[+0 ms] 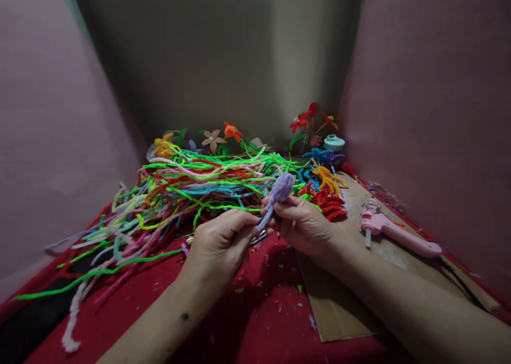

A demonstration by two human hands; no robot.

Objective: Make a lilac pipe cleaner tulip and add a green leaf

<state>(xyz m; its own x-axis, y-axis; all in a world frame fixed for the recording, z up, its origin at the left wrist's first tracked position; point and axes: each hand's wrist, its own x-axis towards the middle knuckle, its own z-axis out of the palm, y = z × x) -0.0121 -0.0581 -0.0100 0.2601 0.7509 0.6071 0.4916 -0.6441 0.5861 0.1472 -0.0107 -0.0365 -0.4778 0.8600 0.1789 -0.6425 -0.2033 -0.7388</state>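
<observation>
A lilac pipe-cleaner piece, wound into a fuzzy bulb on a thin stem, is held up between both hands. My left hand has its fingers pinched round the lower stem. My right hand grips the piece just under the bulb. Both hands hover over the red cloth in front of a big heap of many-coloured pipe cleaners.
A pink glue gun lies on a brown board at the right, its cord trailing back. Finished pipe-cleaner flowers and red petals sit at the back right, beside a white pot. Pink walls close in on both sides.
</observation>
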